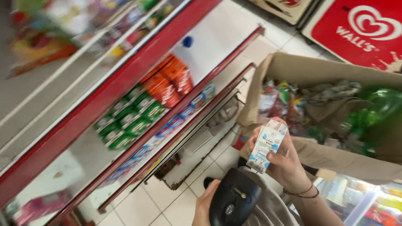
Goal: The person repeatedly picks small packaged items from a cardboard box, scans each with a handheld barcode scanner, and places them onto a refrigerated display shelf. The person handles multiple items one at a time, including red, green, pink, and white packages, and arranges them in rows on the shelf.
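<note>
Flanking the held carton (267,145): cardboard box (293,67), red shelf (104,100), floor tiles.

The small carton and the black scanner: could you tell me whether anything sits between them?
Nothing visible does. The right hand holds the small carton just above the black scanner in the left hand, with open space between.

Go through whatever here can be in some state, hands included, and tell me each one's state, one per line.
Right hand: gripping small white carton, held upright.
Left hand: holding black scanner.
Cardboard box: open, full of packets.
Red shelf: stocked with green packs and orange packs.
</note>
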